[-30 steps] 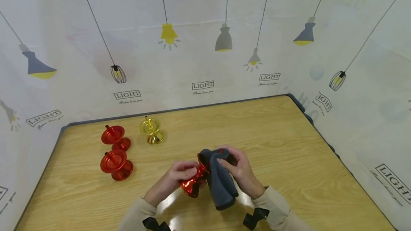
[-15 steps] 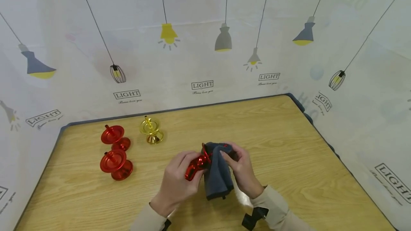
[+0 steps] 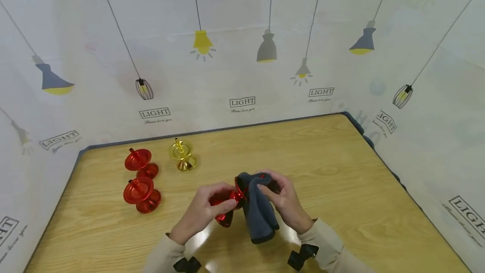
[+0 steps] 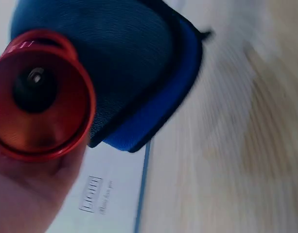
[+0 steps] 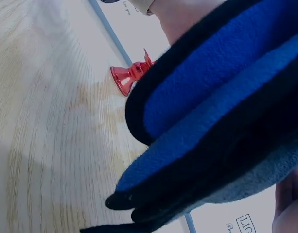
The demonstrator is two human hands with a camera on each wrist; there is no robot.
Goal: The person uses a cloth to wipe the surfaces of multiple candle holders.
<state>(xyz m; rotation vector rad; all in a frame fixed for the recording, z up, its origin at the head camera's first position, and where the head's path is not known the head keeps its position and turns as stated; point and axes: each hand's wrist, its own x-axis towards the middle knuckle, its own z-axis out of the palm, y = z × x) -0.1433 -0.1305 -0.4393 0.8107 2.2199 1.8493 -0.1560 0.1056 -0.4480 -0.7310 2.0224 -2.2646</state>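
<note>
A shiny red candle holder is tilted on its side above the table, its foot toward the lower left. My left hand grips it by the stem and foot. In the left wrist view, the hollow underside of the candle holder faces the camera. Over its dish and spike end hangs a grey-blue cloth, which hides most of that end. My right hand pinches the cloth between thumb and fingers around the spike. A bright blue inner side of the cloth fills much of the right wrist view.
Two more red candle holders stand upright at the left of the wooden table. A gold candle holder stands to their right, near the back edge. Behind the table rises a white wall covering printed with lamps.
My left hand rolled over the candle holder's foot half a second ago and has now turned back, rotating the holder. The right hand keeps the cloth in nearly the same place.
</note>
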